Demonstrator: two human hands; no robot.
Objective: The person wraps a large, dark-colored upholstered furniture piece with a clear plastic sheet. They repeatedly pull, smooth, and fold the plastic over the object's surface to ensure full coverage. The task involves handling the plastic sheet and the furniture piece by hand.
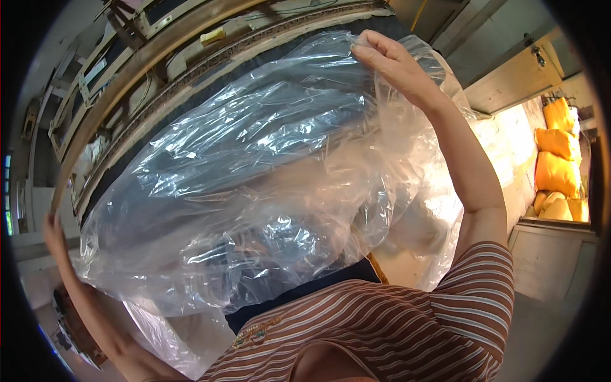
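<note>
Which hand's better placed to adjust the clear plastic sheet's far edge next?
Probably the right hand: its fingertips pinch the crinkled, clear plastic sheet at that edge. The left hand is out by the sheet's left end, its grip unclear.

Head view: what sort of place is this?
Probably a workshop or small factory, judging by the large clear plastic sheeting, the long wooden rail beyond it and the stacked orange bundles at the right.
</note>
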